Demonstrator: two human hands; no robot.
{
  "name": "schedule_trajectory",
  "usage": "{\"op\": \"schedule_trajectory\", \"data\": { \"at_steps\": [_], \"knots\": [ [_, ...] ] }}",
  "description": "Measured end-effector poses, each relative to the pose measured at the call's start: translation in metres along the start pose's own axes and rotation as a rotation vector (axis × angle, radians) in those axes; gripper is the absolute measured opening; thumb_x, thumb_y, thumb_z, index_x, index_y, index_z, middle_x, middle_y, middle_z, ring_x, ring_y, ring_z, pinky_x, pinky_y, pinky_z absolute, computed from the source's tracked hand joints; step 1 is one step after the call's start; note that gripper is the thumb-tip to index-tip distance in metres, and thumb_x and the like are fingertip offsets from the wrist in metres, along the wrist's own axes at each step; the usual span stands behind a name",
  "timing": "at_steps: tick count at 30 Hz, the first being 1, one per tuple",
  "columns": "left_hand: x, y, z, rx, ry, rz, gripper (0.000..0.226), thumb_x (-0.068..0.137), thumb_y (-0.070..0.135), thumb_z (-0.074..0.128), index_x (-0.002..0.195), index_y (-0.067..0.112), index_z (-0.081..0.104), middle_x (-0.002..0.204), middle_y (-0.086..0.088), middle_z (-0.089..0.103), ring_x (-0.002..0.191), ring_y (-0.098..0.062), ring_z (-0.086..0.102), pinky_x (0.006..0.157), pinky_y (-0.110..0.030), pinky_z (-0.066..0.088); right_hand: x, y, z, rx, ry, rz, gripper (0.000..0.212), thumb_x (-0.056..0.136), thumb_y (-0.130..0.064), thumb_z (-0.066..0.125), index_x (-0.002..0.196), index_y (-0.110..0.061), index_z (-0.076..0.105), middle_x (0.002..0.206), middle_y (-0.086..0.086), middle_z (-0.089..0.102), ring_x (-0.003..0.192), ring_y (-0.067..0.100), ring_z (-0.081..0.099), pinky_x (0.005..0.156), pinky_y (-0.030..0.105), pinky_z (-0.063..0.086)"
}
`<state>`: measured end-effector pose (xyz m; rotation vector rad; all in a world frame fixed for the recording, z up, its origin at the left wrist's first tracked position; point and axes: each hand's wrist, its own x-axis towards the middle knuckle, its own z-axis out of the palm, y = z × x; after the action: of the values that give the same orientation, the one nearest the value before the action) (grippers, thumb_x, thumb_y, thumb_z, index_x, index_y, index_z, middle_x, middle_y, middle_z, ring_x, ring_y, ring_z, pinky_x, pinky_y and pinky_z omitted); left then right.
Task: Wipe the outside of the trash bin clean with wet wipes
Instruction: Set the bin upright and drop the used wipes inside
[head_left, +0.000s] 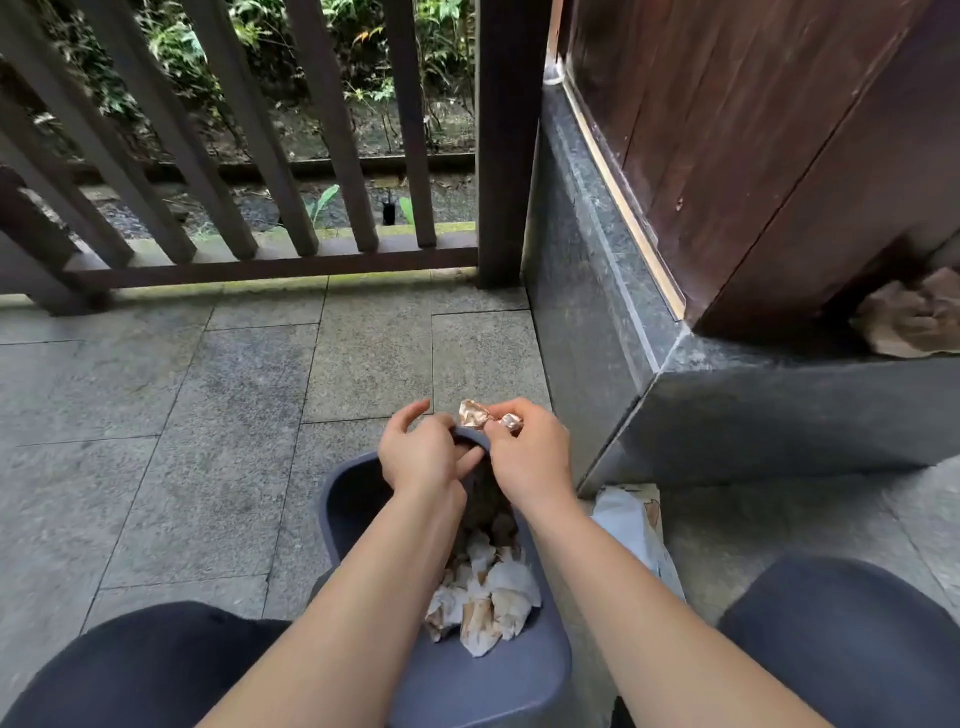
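A dark grey-blue trash bin (343, 499) stands on the stone floor between my knees, its mouth facing up. Several crumpled, brown-stained wipes (488, 597) lie inside it near the close rim. My left hand (423, 454) grips the bin's far rim, thumb inside and index finger raised. My right hand (530, 447) pinches a crumpled, dirty wet wipe (480, 414) against the outside of the far rim. My forearms cover much of the bin's opening.
A white wet wipe pack (631, 525) lies on the floor right of the bin. A dark stone ledge (597, 322) and wooden door stand at right, with crumpled brown paper (914, 317) on the ledge. A wooden railing (260, 260) closes the far side.
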<state>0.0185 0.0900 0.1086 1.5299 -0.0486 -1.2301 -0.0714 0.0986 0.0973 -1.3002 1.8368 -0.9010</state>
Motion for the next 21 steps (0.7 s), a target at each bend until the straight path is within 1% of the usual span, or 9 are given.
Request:
{"op": "schedule_trajectory", "data": {
  "at_steps": [3,5,7,9,12,14,16,18,21],
  "knots": [
    [0.042,-0.004,0.042,0.051,0.023,-0.027,0.033,0.083,-0.006,0.054,0.101,0.019,0.067,0.094,-0.020,0.065,0.067,-0.026,0.056,0.049,-0.033,0.054,0.064,0.006,0.015,-0.127,-0.017,-0.041,0.015,0.088,-0.008,0.061,0.096,-0.015,0.072,0.104,0.007,0.065,0.096,0.023,0.061,0.083,0.025,0.039],
    [0.076,-0.003,0.075,0.116,0.053,0.025,0.027,0.081,0.000,0.057,0.093,0.019,0.072,0.093,-0.015,0.071,0.068,-0.027,0.062,0.047,-0.030,0.051,0.111,0.007,0.032,-0.145,-0.013,-0.033,0.016,0.089,-0.007,0.059,0.097,-0.014,0.072,0.106,0.007,0.064,0.096,0.024,0.061,0.081,0.025,0.039],
    [0.114,0.007,0.108,0.198,0.077,0.083,0.019,0.077,0.008,0.062,0.082,0.019,0.076,0.083,-0.009,0.075,0.069,-0.026,0.069,0.049,-0.031,0.054,0.160,0.005,0.048,-0.117,0.012,-0.041,0.017,0.088,-0.006,0.059,0.095,-0.015,0.072,0.104,0.008,0.064,0.093,0.024,0.060,0.074,0.025,0.036],
    [0.151,0.016,0.138,0.270,0.079,0.072,0.010,0.077,0.011,0.066,0.075,0.015,0.074,0.076,-0.007,0.073,0.059,-0.024,0.067,0.039,-0.024,0.047,0.203,0.002,0.057,-0.112,0.029,-0.049,0.017,0.086,-0.006,0.059,0.093,-0.014,0.072,0.102,0.008,0.064,0.092,0.023,0.059,0.069,0.021,0.030],
    [0.199,0.027,0.179,0.271,-0.028,-0.092,0.008,0.084,-0.001,0.059,0.080,0.002,0.066,0.081,-0.016,0.068,0.053,-0.028,0.060,0.041,-0.029,0.048,0.254,0.000,0.062,-0.101,0.083,-0.033,0.016,0.085,-0.006,0.061,0.093,-0.012,0.074,0.100,0.008,0.063,0.094,0.024,0.059,0.070,0.017,0.029],
    [0.225,0.032,0.202,0.251,-0.060,-0.144,0.011,0.086,-0.007,0.055,0.088,0.002,0.062,0.086,-0.016,0.064,0.056,-0.027,0.060,0.044,-0.031,0.049,0.274,0.001,0.065,-0.076,0.151,-0.020,0.016,0.085,-0.004,0.061,0.091,-0.012,0.073,0.093,0.001,0.057,0.093,0.023,0.058,0.071,0.019,0.032],
    [0.249,0.027,0.223,0.424,-0.119,-0.092,0.015,0.089,0.005,0.058,0.102,0.002,0.064,0.096,-0.011,0.063,0.072,-0.026,0.066,0.050,-0.028,0.050,0.284,0.005,0.070,-0.072,0.198,0.010,0.018,0.086,-0.003,0.059,0.092,-0.014,0.072,0.091,-0.003,0.051,0.089,0.021,0.056,0.070,0.021,0.033],
    [0.262,0.017,0.240,0.736,-0.171,0.039,0.032,0.090,0.021,0.058,0.113,0.001,0.066,0.108,-0.010,0.069,0.098,-0.030,0.068,0.069,-0.032,0.056,0.296,0.013,0.069,-0.063,0.267,0.077,0.019,0.088,-0.005,0.058,0.094,-0.016,0.071,0.098,-0.001,0.055,0.086,0.018,0.054,0.069,0.021,0.033],
    [0.264,0.007,0.251,1.116,-0.213,0.314,0.030,0.096,0.029,0.047,0.110,0.016,0.070,0.113,-0.009,0.071,0.104,-0.029,0.064,0.076,-0.028,0.044,0.317,0.026,0.058,0.056,0.394,0.277,0.014,0.089,-0.008,0.061,0.096,-0.016,0.071,0.103,0.006,0.066,0.093,0.023,0.060,0.077,0.030,0.046]
  ]
}}
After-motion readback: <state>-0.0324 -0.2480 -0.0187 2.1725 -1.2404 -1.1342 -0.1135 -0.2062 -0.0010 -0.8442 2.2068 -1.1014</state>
